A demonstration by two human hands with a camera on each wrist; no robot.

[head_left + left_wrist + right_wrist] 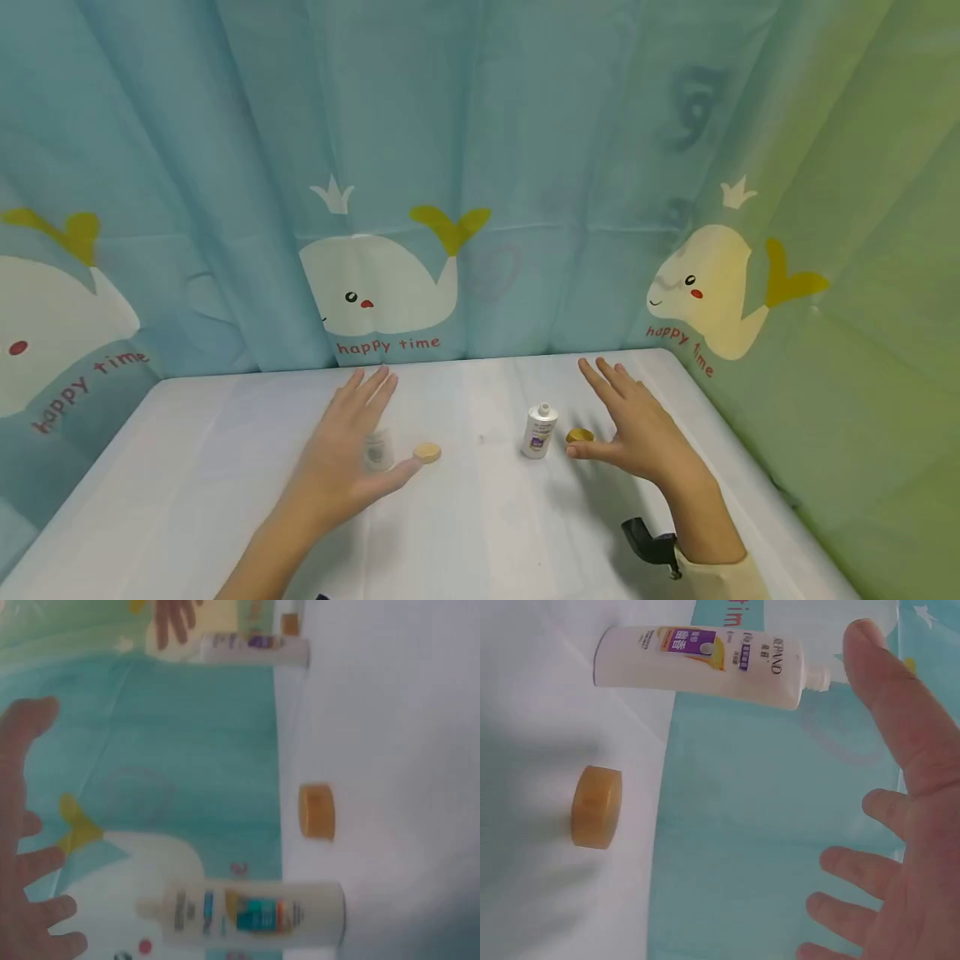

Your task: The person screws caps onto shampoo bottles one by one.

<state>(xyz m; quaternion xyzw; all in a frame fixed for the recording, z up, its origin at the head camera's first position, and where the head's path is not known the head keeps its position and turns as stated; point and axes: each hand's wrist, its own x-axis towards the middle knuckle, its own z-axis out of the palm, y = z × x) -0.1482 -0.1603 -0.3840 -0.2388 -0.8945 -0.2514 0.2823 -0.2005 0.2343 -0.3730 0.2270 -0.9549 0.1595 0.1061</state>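
My left hand (342, 454) hovers over the table with fingers spread, holding nothing. Behind it, partly hidden in the head view, stands a white bottle with a teal label (259, 915), its neck uncapped. A gold cap (427, 452) lies on the table by the left thumb tip. My right hand (637, 425) is also raised, its fingers straight and apart. A second white bottle, with a purple label (539, 432), stands upright and uncapped to the left of that hand. Near the right thumb rests another gold cap (597, 808), partly covered by the thumb in the head view.
A white cloth (480, 533) covers the table. Blue and green curtains (525, 167) printed with whales hang along its back and sides. A black wrist mount (649, 546) sits at the right wrist.
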